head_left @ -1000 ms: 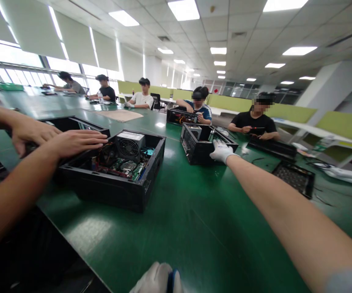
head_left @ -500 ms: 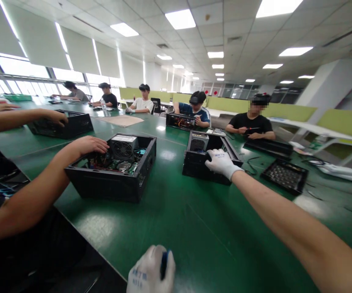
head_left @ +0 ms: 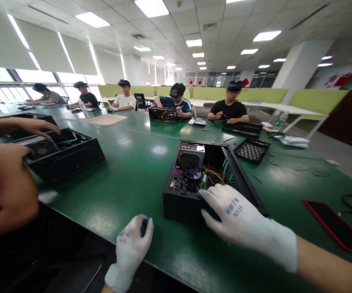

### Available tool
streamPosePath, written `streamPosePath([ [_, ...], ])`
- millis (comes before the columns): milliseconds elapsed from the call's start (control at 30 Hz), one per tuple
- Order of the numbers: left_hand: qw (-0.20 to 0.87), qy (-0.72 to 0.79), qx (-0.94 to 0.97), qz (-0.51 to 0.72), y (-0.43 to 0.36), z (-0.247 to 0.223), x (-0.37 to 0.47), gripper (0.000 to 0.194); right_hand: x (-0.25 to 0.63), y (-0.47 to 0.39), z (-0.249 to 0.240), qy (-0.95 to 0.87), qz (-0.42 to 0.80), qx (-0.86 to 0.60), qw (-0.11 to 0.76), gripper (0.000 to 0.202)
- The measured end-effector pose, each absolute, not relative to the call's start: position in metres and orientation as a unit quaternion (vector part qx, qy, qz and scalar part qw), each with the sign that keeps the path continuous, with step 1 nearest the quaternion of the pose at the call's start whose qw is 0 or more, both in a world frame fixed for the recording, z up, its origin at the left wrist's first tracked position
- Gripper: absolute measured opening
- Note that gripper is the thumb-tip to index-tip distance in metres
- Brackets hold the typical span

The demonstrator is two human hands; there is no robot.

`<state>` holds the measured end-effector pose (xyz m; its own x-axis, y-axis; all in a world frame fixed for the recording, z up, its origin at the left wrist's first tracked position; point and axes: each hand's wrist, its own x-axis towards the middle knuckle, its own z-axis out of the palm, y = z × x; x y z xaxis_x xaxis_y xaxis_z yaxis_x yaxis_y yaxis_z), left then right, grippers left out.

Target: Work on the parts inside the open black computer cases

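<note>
The computer case (head_left: 180,205) sits in from the edge of the counter (head_left: 127,179), your right hand (head_left: 231,211) with fingers hooked over its near rim. Left of it, beside that edge, your left hand (head_left: 133,244) is half curled; I can't tell whether it holds anything. Broad counter room separates it from a second case (head_left: 72,160), farther left.

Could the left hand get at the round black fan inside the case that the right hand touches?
Probably yes: the case is open on top and the fan shows, though the left hand would have to rise over the near wall, left of the right hand.
</note>
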<state>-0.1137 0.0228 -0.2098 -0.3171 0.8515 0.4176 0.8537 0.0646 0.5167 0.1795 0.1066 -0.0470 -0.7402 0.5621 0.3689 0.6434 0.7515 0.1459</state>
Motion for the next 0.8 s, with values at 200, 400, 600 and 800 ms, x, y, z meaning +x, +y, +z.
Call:
streamPosePath([
  [200, -0.062, -0.689, -0.583, -0.426, 0.020, -0.167, -0.096, 0.032, 0.227, 0.091, -0.040, -0.924, -0.120, -0.344, 0.112, 0.035],
  [400, 0.027, -0.618, -0.622, -0.480, 0.014, -0.104, -0.067, 0.020, 0.228, 0.083, -0.044, -0.927, -0.097, -0.339, 0.129, 0.036],
  [600, 0.095, -0.517, -0.760, -0.383, 0.006, -0.046, -0.040, 0.012, 0.236, 0.043, -0.047, -0.930, -0.075, -0.320, 0.164, 0.030],
  [800, 0.055, -0.456, -0.869, -0.183, 0.013, -0.031, -0.018, 0.025, 0.245, 0.010, -0.043, -0.926, -0.062, -0.298, 0.223, 0.021],
])
